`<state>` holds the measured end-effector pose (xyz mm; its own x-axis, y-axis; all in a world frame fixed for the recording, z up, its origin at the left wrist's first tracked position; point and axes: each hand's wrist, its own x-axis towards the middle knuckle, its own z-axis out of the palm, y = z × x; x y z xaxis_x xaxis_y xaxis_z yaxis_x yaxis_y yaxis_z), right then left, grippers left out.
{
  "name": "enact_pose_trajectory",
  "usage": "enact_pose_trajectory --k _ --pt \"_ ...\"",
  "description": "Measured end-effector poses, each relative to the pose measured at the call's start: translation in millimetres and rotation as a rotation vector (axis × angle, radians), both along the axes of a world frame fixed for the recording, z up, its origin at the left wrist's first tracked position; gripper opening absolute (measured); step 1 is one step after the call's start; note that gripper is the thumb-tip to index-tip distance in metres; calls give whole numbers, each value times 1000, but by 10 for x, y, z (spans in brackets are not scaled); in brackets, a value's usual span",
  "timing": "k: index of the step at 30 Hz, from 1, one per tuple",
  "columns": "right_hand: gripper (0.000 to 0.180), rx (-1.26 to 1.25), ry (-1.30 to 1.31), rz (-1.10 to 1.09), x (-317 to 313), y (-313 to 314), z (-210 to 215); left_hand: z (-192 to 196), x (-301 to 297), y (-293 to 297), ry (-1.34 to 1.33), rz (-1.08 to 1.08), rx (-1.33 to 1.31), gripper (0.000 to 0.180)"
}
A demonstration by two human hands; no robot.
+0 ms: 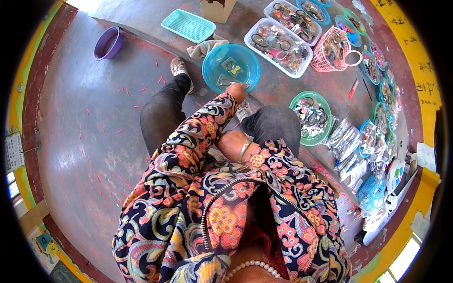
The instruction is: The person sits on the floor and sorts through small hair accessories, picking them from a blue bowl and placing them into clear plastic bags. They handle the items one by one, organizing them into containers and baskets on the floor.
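My left hand (237, 92) reaches out to the near rim of a translucent blue basin (210, 70). Its fingers are drawn together at the rim, beside a small clear packet; what they hold, if anything, is too small to make out. Inside the basin lie a few clear packets, one with a yellow bow-shaped piece (233, 69). My right hand (232, 144), with a silver bangle at the wrist, rests near my lap. The left sleeve covers its fingers, so their state is hidden.
A grey cloth (205, 48) and a turquoise basket (188, 26) lie beyond the basin. White trays (293, 72), a pink basket (319, 61) and a green basin (325, 137) hold packeted accessories on the right. A purple basin (108, 43) stands far left.
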<state>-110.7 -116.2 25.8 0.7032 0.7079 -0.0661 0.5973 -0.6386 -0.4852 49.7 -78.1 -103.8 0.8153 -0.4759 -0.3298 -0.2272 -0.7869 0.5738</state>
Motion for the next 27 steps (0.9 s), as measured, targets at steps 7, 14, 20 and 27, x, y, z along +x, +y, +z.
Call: enact_pose_trajectory --k 7,14,20,27 --pt "8 6 18 17 32 -18 -9 -121 -13 11 -128 -20 -137 33" --pt "9 -15 28 -36 14 12 -132 -17 24 -100 -92 -115 -31 30" --pt "9 -57 42 -20 66 -72 -117 -92 89 -67 -155 73 -85 25" --pt "15 -38 126 -126 229 -185 -151 446 100 137 508 800 -1069 20"
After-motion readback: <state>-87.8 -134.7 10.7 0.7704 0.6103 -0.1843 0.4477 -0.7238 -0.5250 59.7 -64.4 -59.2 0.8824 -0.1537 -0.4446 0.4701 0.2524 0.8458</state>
